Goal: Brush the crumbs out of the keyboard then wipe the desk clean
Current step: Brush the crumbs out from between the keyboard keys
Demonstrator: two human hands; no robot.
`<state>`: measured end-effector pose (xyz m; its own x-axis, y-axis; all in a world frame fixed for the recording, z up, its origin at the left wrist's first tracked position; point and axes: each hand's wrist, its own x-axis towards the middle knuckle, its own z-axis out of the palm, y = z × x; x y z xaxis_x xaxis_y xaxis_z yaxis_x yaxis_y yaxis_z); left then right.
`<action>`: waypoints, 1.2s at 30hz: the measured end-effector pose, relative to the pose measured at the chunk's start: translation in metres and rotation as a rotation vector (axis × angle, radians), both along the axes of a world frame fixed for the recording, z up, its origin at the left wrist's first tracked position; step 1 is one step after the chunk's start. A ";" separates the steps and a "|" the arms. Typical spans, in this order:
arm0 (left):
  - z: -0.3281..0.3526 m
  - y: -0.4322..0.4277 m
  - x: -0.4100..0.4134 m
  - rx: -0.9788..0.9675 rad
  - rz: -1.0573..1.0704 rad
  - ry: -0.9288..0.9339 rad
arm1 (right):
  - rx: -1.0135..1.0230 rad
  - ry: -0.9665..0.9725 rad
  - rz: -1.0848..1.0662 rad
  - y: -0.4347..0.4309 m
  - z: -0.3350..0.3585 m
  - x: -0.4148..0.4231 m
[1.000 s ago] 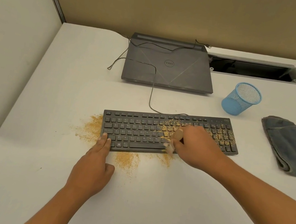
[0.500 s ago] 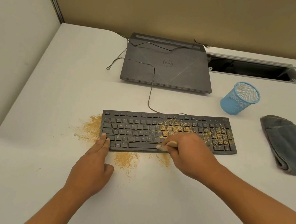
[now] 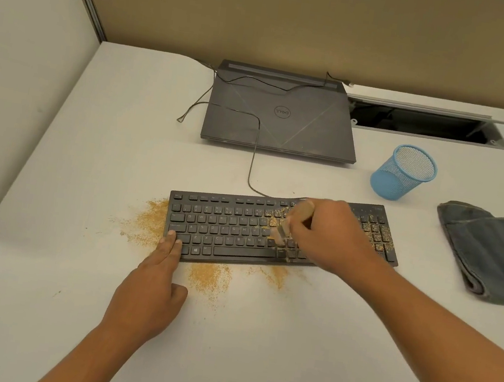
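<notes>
- While the flat-fingered left hand (image 3: 147,292) steadies the keyboard (image 3: 223,230), the right hand (image 3: 333,235) grips a brush (image 3: 301,215), mid-brushing.
- Next, probably: sweep the right-side crumbs (image 3: 377,236) off.

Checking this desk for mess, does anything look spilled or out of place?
Yes. Orange-brown crumbs are spilled on the desk left of and in front of the keyboard, and more speckle its right-hand keys. The cable hatch at the desk's back right stands open. Nothing looks damaged.
</notes>
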<state>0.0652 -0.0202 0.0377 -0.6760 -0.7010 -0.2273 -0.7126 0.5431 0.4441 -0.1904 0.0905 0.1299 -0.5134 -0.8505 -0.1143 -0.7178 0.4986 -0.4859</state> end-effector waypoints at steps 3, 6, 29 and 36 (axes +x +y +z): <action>0.000 0.000 0.000 0.003 0.010 0.008 | 0.084 0.032 0.010 -0.006 -0.013 0.000; 0.000 0.000 0.000 0.009 0.011 0.002 | 0.123 0.013 0.027 -0.010 -0.013 -0.006; 0.004 0.002 -0.002 0.020 0.016 -0.010 | 0.136 0.006 0.161 -0.045 -0.002 -0.024; 0.005 0.000 -0.002 0.014 0.013 -0.022 | 0.047 -0.041 0.079 -0.060 0.001 -0.028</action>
<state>0.0633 -0.0202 0.0425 -0.6617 -0.7062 -0.2519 -0.7291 0.5278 0.4358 -0.2180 0.0304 0.1310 -0.4389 -0.8814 -0.1744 -0.7357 0.4640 -0.4934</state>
